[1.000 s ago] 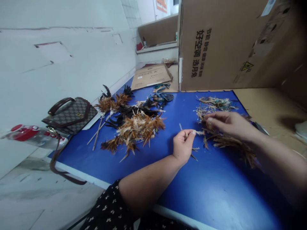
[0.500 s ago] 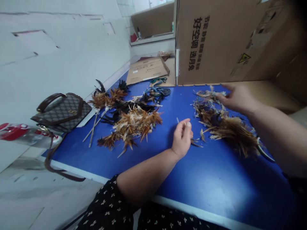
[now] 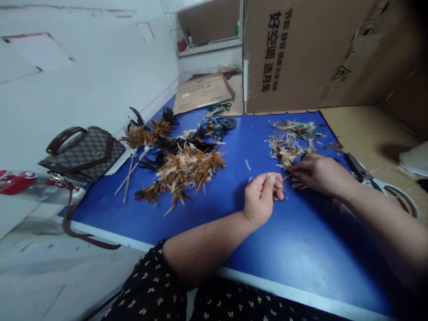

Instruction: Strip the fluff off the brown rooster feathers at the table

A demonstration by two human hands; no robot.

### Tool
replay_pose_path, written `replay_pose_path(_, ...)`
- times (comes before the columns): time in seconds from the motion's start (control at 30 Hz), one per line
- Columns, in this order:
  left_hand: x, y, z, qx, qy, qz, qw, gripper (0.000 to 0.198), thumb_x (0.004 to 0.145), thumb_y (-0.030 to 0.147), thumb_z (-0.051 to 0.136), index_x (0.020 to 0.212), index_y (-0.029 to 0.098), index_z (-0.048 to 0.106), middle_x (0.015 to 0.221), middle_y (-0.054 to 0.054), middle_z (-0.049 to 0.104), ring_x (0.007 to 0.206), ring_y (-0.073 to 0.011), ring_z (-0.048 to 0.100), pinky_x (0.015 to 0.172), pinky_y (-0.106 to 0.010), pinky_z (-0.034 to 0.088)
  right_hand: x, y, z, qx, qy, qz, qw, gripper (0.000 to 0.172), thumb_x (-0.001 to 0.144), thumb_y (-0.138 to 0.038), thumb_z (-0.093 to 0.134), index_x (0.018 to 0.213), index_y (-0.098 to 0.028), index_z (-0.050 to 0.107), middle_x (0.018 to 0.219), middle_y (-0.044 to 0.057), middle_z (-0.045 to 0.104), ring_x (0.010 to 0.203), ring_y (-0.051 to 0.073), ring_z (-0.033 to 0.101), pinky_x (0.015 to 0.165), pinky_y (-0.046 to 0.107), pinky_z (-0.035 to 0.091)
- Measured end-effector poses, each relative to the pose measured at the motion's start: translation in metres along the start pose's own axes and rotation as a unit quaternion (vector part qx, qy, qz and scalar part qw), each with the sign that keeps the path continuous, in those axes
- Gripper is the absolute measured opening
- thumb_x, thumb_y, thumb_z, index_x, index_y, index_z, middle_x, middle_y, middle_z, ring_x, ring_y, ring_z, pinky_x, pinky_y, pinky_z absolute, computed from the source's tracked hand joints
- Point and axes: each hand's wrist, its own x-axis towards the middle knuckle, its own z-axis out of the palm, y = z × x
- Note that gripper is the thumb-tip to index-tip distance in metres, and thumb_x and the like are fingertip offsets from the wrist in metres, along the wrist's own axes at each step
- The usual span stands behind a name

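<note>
My left hand is closed in a pinch above the middle of the blue table. A small brown feather shows at its fingertips, partly hidden by the fingers. Further right, my right hand reaches into a brown feather bunch, fingers pinched together at its left end; the hand covers most of the bunch. Just beyond lies a loose heap of feather scraps. Scissors with pale handles rest beside my right wrist, partly behind the forearm.
Left of my hands is a pile of brown and black feathers, with feather dusters on thin sticks. A patterned handbag and a bottle stand at the left edge. Cardboard walls the back; blue straps lie before it.
My right hand has come down and nearer from the scrap heap to the brown feather bunch. My left hand has shifted slightly right. The scissors now show past the right forearm.
</note>
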Motion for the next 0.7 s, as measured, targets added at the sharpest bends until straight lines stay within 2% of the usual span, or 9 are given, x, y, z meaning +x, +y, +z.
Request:
replay_pose_path(0.17, -0.001, 0.005, 0.002, -0.017, 0.004, -0.025, 1.0, 0.058, 0.095, 0.073, 0.081, 0.107, 0.016, 0.076, 0.084, -0.002, 0.069, 0.062, -0.0096, 0.061, 0.061, -0.027, 0.049, -0.002, -0.013, 0.011, 0.03, 0.002, 0.025, 0.999, 0.027, 0.1, -0.028, 0.064, 0.103, -0.024, 0.09, 0.103, 0.015, 0.076, 0.085, 0.028, 0.073, 0.082, 0.039, 0.056)
replay_pose_path(0.27, 0.001, 0.004, -0.001, -0.01, 0.01, -0.017, 1.0, 0.057, 0.096, 0.073, 0.08, 0.104, 0.017, 0.075, 0.081, 0.0, 0.066, 0.062, -0.0084, 0.057, 0.062, -0.027, 0.048, -0.003, -0.014, 0.01, 0.065, 0.038, 0.053, 0.996, 0.025, 0.1, -0.034, 0.064, 0.099, -0.021, 0.085, 0.104, 0.016, 0.077, 0.085, 0.028, 0.071, 0.081, 0.039, 0.054)
replay_pose_path(0.33, 0.004, 0.001, -0.002, -0.009, 0.013, -0.016, 1.0, 0.056, 0.097, 0.073, 0.079, 0.103, 0.017, 0.075, 0.079, 0.001, 0.064, 0.061, -0.0079, 0.054, 0.063, -0.026, 0.046, -0.005, -0.013, 0.006, 0.101, 0.065, 0.083, 0.989, 0.025, 0.099, -0.038, 0.064, 0.096, -0.02, 0.081, 0.098, 0.014, 0.077, 0.082, 0.027, 0.069, 0.078, 0.038, 0.053)
replay_pose_path(0.47, 0.007, -0.007, -0.003, -0.035, 0.03, -0.049, 0.998, 0.056, 0.094, 0.071, 0.083, 0.104, 0.016, 0.077, 0.081, 0.001, 0.065, 0.061, -0.0076, 0.054, 0.062, -0.026, 0.043, -0.02, -0.017, -0.004, 0.191, 0.091, 0.13, 0.969, 0.042, 0.105, -0.06, 0.06, 0.096, -0.022, 0.075, 0.083, 0.008, 0.076, 0.07, 0.022, 0.065, 0.068, 0.035, 0.053)
replay_pose_path(0.53, 0.009, -0.011, -0.002, -0.058, 0.036, -0.08, 0.994, 0.059, 0.089, 0.071, 0.088, 0.105, 0.015, 0.079, 0.083, -0.002, 0.069, 0.063, -0.0086, 0.058, 0.062, -0.026, 0.044, -0.03, -0.028, -0.005, 0.262, 0.109, 0.147, 0.947, 0.05, 0.103, -0.071, 0.062, 0.097, -0.023, 0.075, 0.088, 0.008, 0.078, 0.076, 0.024, 0.068, 0.072, 0.036, 0.055)
replay_pose_path(0.6, 0.01, -0.014, 0.0, -0.084, 0.042, -0.109, 0.99, 0.062, 0.082, 0.071, 0.093, 0.105, 0.014, 0.081, 0.088, -0.005, 0.075, 0.068, -0.0107, 0.064, 0.065, -0.026, 0.047, -0.04, -0.043, -0.002, 0.358, 0.116, 0.166, 0.911, 0.053, 0.096, -0.078, 0.073, 0.097, -0.024, 0.076, 0.092, 0.008, 0.079, 0.081, 0.026, 0.069, 0.076, 0.038, 0.057)
replay_pose_path(0.7, 0.01, -0.016, 0.002, -0.117, 0.042, -0.127, 0.984, 0.063, 0.076, 0.069, 0.098, 0.102, 0.014, 0.085, 0.095, -0.009, 0.081, 0.082, -0.0142, 0.072, 0.081, -0.029, 0.054, -0.051, -0.069, 0.009, 0.451, 0.106, 0.183, 0.867, 0.054, 0.088, -0.079, 0.083, 0.097, -0.026, 0.078, 0.093, 0.008, 0.08, 0.08, 0.025, 0.07, 0.076, 0.039, 0.06)
